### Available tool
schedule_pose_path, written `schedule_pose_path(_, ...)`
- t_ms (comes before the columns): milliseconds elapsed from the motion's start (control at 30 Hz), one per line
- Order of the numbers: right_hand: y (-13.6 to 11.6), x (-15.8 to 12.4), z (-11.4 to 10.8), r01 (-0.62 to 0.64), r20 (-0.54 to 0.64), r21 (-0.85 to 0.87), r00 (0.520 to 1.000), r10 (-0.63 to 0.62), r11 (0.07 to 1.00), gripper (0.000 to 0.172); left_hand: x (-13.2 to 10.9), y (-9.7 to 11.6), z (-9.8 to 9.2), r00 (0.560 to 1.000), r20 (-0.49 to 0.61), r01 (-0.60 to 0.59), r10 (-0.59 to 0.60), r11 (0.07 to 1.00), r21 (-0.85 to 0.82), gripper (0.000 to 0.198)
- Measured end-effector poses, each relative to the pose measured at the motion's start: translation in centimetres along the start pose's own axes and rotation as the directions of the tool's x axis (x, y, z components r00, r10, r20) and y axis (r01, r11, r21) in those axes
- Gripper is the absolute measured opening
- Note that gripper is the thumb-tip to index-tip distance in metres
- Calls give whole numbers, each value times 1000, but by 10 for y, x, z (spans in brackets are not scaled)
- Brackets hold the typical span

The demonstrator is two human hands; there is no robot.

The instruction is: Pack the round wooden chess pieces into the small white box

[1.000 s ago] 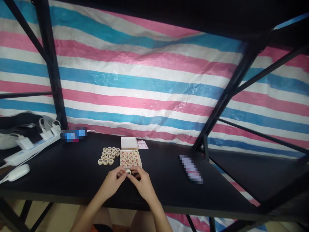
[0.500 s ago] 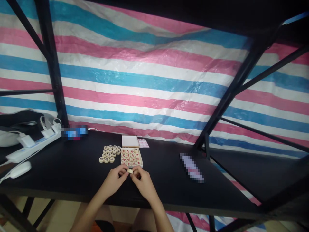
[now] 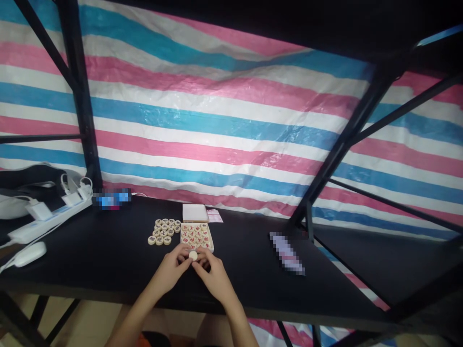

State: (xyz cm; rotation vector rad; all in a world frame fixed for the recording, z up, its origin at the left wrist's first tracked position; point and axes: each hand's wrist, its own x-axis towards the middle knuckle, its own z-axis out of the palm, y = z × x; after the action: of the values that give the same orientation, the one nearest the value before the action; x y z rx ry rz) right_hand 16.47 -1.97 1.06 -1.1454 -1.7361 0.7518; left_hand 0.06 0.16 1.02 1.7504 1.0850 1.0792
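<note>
You have one pale round game piece (image 3: pixel 193 256) pinched between your left hand (image 3: pixel 175 264) and your right hand (image 3: pixel 211 270), thumbs and fingertips close together in a narrow grip. A plain face of the piece is turned toward you. Your remaining fingers curl inward, partly hidden, and you hold the piece in front of the near edge of the open white box (image 3: pixel 211 238); whether your fingertips touch that edge, I cannot tell.

Taking the held piece as the clock's centre, the box lies at twelve, filled with rows of red-marked pieces (image 3: pixel 195 233) (the one at its one o'clock corner bears a dark mark instead). Beyond it, also at twelve, sits the box lid (image 3: pixel 195 212), with a pink-and-white paper slip (image 3: pixel 215 215) just beside it at one.

At ten o'clock, left of the box, a cluster of dark-marked pieces (image 3: pixel 163 231) lies flat on the black desk (image 3: pixel 253 279) in uneven rows. Well apart at nine rests a white rounded device (image 3: pixel 31 254), with a power strip (image 3: pixel 47 222) between nine and ten. A pixelated, lilac-toned object (image 3: pixel 287 253) lies at three.
</note>
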Motion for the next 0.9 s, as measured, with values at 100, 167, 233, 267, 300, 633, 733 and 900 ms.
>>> schedule_pose_path(100,1,1,0,0,-4,3,1000,0,1000,23,1,-6,1,1000,-6,13,-13,1000,-24,50)
schedule_pose_path(167,1,1,0,18,9,10,1000,-18,1000,17,1,-6,1,1000,9,30,-30,1000,7,44)
schedule_pose_path(233,2,1,0,29,7,6,1000,-29,1000,13,0,-4,0,999,13,43,-43,998,45,34)
schedule_pose_path(267,2,0,0,27,-1,-2,1000,-27,1000,12,-1,-2,0,999,5,45,-45,998,51,33)
schedule_pose_path(300,2,0,1,23,-7,-13,1000,-23,1000,11,-1,-1,0,999,-10,43,-43,998,46,33)
schedule_pose_path(633,-2,-1,-1,32,-3,32,999,-32,999,7,-2,12,-3,998,54,19,-24,996,91,35)
schedule_pose_path(733,-4,-1,-1,23,10,38,1000,-24,999,11,-1,11,-2,998,56,30,-30,1000,-2,28)
schedule_pose_path(900,-1,-1,-1,-4,-53,54,999,7,999,15,-1,7,0,999,44,19,-21,999,46,19)
